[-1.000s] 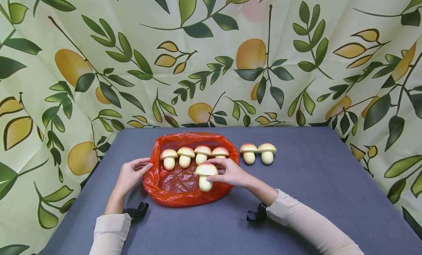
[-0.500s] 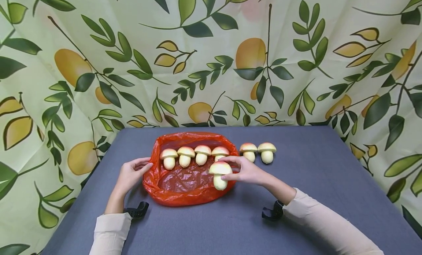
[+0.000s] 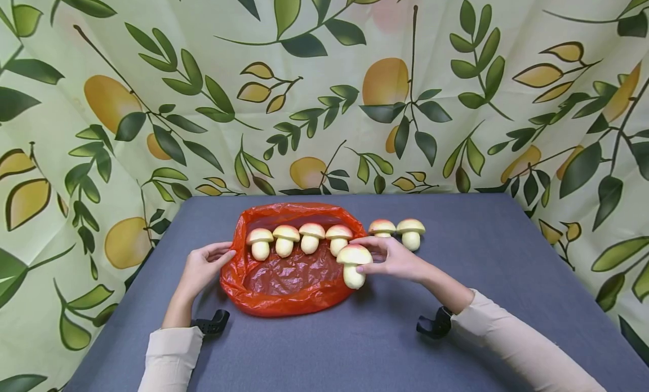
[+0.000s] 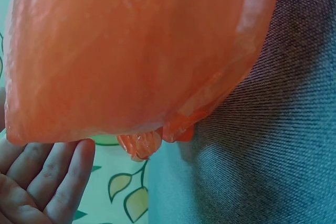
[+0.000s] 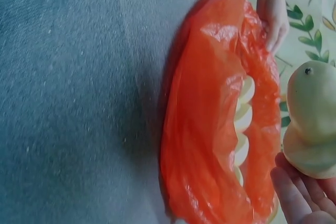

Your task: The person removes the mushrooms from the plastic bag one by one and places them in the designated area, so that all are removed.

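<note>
A red plastic bag (image 3: 291, 310) stands wide-mouthed on the table, with a row of several toy mushrooms (image 3: 285, 241) inside along its back. My left hand (image 3: 199, 268) holds the bag's left rim at thumb and fingertips; in the left wrist view its fingers (image 4: 68, 177) touch the bag's edge. My right hand (image 3: 392, 259) grips another toy mushroom (image 3: 354, 263) between thumb and fingers, upright over the bag's front right rim. Seen from the right wrist, that mushroom (image 5: 313, 108) shows its stem end, while the bag (image 5: 205, 119) lies beside it.
Two more toy mushrooms (image 3: 409, 234) are on the grey table (image 3: 314, 358) right of the bag, the nearer one partly hidden by my right hand. Black wrist mounts (image 3: 213, 324) sit under both wrists. A leaf-patterned curtain (image 3: 324, 71) hangs behind the table.
My right hand has moved right with its mushroom, from over the bag's interior to its right rim. My left hand and the bag look unmoved.
</note>
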{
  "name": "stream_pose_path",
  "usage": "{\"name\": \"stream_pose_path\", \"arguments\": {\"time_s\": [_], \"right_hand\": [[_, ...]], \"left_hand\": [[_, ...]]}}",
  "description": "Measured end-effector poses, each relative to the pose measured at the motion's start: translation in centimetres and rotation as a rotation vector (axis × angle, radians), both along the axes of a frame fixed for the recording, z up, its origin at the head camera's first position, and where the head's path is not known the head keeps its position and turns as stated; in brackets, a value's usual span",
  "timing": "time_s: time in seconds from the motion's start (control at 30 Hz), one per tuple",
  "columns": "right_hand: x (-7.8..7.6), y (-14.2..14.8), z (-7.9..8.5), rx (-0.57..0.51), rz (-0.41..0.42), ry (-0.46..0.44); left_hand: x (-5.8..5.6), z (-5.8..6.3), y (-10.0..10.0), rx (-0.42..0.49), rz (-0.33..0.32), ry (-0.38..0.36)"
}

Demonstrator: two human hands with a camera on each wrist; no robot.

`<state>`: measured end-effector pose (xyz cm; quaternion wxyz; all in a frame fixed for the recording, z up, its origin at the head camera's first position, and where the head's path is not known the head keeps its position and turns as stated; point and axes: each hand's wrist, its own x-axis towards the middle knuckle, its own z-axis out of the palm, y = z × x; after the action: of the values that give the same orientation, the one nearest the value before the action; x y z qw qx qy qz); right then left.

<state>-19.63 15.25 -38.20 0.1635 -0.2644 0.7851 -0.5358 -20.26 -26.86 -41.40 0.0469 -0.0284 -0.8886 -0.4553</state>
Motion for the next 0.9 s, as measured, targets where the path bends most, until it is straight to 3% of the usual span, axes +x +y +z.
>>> {"name": "stream_pose_path", "arguments": {"time_s": [0.27, 0.6, 0.9], "right_hand": [[-0.4, 2.2, -0.2, 0.021, -0.034, 0.023], [-0.6, 4.6, -0.5, -0.026, -0.007, 0.023], [-0.7, 6.8, 0.3, 0.049, -0.062, 0.024]], "left_hand": [[0.0, -0.1, -0.1, -0.004, 0.005, 0.005], [0.0, -0.2, -0.2, -0.001, 0.011, 0.004], [-0.1, -0.1, -0.2, -0.003, 0.01, -0.001]]}}
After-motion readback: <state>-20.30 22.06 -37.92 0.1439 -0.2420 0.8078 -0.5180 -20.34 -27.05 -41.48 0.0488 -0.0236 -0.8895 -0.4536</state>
